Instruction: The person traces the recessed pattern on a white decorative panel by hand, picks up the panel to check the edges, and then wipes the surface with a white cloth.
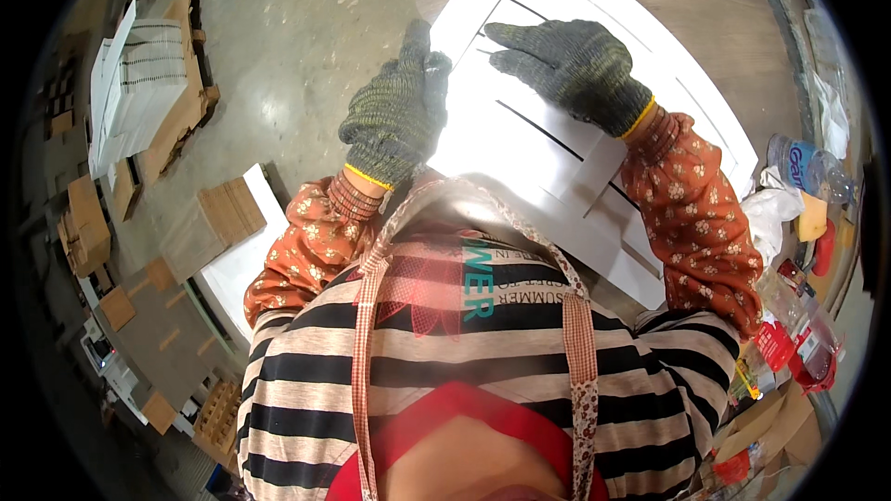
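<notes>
A large white panel point(585, 83) with dark slots and shallow grooves lies in front of me, tilted across the view. Both my hands wear dark grey-green knit gloves with yellow cuffs. My left hand point(394, 111) is at the panel's left edge, fingers stretched out away from me; whether it presses on the edge cannot be made out. Above the panel's slotted middle is my right hand point(571, 70), its fingers pointing left and spread apart, with nothing visible between them. Contact between the right fingertips and the surface is unclear.
A stack of white panels point(148, 83) stands on cardboard at the far left. Nearer lie a brown board point(227, 213) and another white panel point(237, 264). On the right are a large plastic bottle point(807, 167), white plastic bags point(770, 218), a red container point(821, 339) and loose cardboard point(770, 417).
</notes>
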{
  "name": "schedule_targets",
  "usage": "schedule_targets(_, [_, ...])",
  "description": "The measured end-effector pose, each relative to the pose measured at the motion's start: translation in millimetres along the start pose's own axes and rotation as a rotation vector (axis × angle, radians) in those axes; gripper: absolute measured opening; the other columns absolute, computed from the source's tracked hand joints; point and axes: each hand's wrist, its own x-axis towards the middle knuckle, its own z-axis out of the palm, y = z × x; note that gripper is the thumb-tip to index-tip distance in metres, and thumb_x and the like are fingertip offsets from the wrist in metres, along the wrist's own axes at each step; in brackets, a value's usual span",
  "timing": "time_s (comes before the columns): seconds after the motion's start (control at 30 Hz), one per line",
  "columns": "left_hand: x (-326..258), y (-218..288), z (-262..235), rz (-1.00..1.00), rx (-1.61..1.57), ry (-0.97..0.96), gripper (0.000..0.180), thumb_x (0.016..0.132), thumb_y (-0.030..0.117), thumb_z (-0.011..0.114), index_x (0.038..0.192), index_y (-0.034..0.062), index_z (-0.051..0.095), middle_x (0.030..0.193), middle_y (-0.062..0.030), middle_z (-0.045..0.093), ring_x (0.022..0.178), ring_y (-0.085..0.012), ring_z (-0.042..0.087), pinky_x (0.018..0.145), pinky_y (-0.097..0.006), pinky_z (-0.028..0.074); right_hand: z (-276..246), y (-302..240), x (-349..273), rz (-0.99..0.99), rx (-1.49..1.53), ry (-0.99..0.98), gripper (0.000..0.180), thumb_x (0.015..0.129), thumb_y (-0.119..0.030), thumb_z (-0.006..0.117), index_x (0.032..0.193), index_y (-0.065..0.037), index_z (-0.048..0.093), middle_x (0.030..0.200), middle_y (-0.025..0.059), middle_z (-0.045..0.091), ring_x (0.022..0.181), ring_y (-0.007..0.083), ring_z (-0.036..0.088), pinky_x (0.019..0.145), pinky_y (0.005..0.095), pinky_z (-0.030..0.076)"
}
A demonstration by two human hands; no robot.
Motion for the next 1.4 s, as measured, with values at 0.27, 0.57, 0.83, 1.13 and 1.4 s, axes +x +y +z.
schedule_targets(0.27, [4,-6,5,-0.113,-0.105,0.029,0.057,0.098,0.043,0.046,0.143,0.0094,0.042,0.090,-0.0166,0.069,0.075,-0.0309,0.067,0.071,-0.044,0.052,17,-63,-23,0.516,-0.069,0.167,0.033,0.095,-0.028,0.053,0.119,-0.007,0.062,0.080,0.0132,0.068,0.065,0.0267,0.067,0.056,0.0410,0.052])
schedule_targets(0.57, [3,-10,8,-0.039,-0.159,0.106,0.051,0.098,0.043,0.046,0.136,0.0096,0.050,0.088,-0.0156,0.069,0.076,-0.0337,0.067,0.071,-0.045,0.052,21,-112,11,0.673,-0.218,-0.162,0.027,0.097,-0.022,0.048,0.115,-0.005,0.059,0.063,0.0087,0.065,0.052,0.0212,0.063,0.043,0.0373,0.047])
schedule_targets(0.83, [2,-14,8,-0.053,-0.156,0.122,0.051,0.098,0.045,0.044,0.136,0.0118,0.049,0.090,-0.0199,0.068,0.079,-0.0375,0.066,0.072,-0.047,0.051,6,-107,15,0.933,-0.062,-0.210,0.042,0.099,-0.027,0.044,0.138,-0.012,0.045,0.084,0.0103,0.072,0.073,0.0273,0.070,0.066,0.0427,0.053])
schedule_targets(1.13, [2,-6,-8,-0.083,-0.215,0.043,0.052,0.098,0.044,0.045,0.134,0.0082,0.050,0.097,-0.0221,0.068,0.086,-0.0400,0.066,0.076,-0.048,0.051,26,-103,1,0.818,-0.174,-0.081,0.046,0.096,-0.024,0.049,0.140,-0.009,0.042,0.066,0.0082,0.067,0.054,0.0245,0.065,0.050,0.0402,0.050])
schedule_targets(1.4, [2,-29,7,0.000,-0.352,0.132,0.046,0.098,0.036,0.049,0.132,0.0064,0.053,0.109,-0.0212,0.067,0.097,-0.0359,0.067,0.085,-0.042,0.052,22,-107,6,0.784,-0.191,-0.096,0.045,0.096,-0.021,0.045,0.140,-0.013,0.042,0.077,0.0089,0.070,0.060,0.0266,0.066,0.054,0.0420,0.052])
